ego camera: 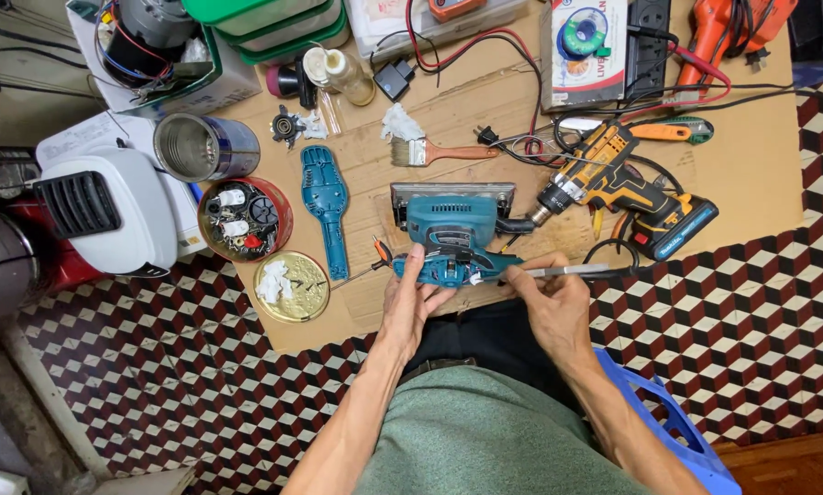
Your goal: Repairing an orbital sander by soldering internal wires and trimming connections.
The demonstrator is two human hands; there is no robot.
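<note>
Left hand comes up from the near side, fingers curled, grip steadying the teal sander lying mid cardboard sheet. Right hand is bent inward, grip pinched on thin metal tool poking the sander's near edge.

Home repair workshop: cordless drill, paintbrush, parts tin on cardboard
</note>
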